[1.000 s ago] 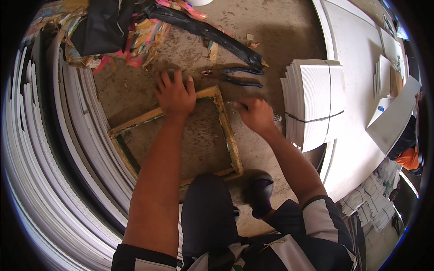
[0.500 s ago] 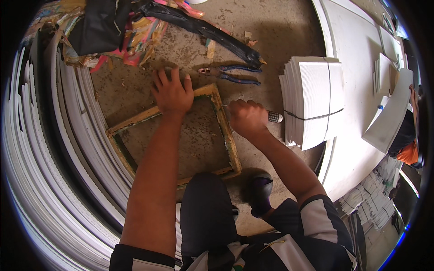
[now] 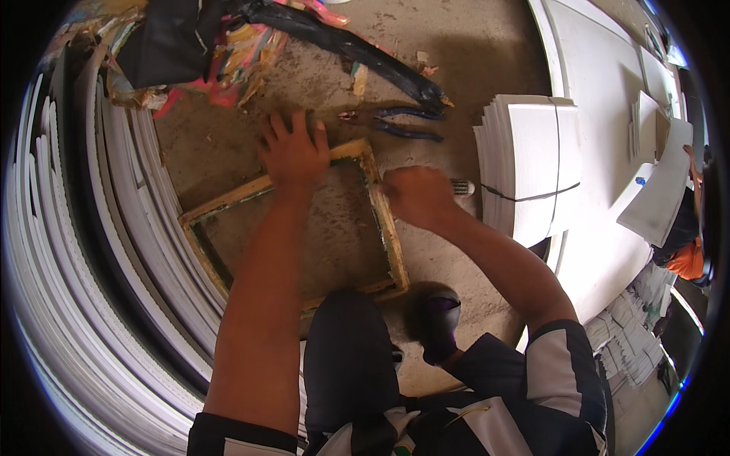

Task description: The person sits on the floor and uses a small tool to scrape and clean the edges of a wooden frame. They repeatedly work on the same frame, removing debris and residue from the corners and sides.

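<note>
A worn wooden frame (image 3: pixel 228 199), yellowish with dark green inner edges, lies flat on the floor in front of my knee. Across its far side rests my left hand (image 3: pixel 295 156), fingers spread out, palm down. My right hand (image 3: pixel 418 196) is closed around a screwdriver (image 3: pixel 462 188) beside the frame's right far corner. Only the rear of its dark, patterned handle shows; the fist hides the rest, and I cannot make out the tip. Past the frame lie pliers (image 3: pixel 395 123) with blue handles, touched by neither hand.
White sheets (image 3: pixel 114 228) stand stacked along the left. A strapped bundle of white sheets (image 3: pixel 532 163) is at the right, by a large white board (image 3: pixel 597 68). Torn scraps and black plastic (image 3: pixel 342 49) lie at the far side. Another person (image 3: pixel 684 220) holds a sheet at far right.
My right hand has shifted slightly toward the frame's right side with the screwdriver, its forearm swinging outward. My left hand stays on the far side, its fingers still spread.
</note>
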